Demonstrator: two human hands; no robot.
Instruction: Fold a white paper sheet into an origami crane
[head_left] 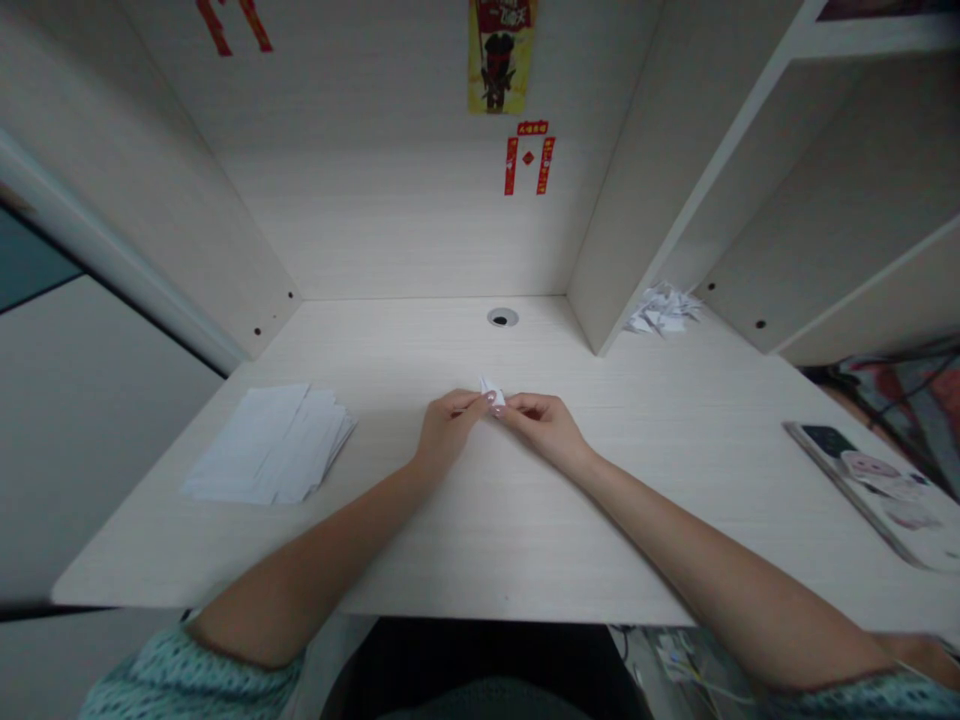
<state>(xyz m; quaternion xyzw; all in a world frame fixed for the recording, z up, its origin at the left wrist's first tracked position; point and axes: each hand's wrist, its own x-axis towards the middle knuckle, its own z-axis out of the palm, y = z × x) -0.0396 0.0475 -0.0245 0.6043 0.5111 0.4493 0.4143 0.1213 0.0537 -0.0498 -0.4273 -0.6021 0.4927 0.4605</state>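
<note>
A small folded white paper piece (492,390) sits between my two hands over the middle of the pale wooden desk (480,520). My left hand (447,428) pinches its left side with curled fingers. My right hand (543,424) pinches its right side the same way. Both hands meet at the fingertips and hide most of the paper. Only a small white tip shows above them.
A stack of white paper sheets (271,446) lies on the desk to the left. A pile of folded white paper pieces (663,310) rests in the shelf opening at the back right. A tablet or booklet (877,486) lies at the right edge. A cable hole (502,317) sits at the back.
</note>
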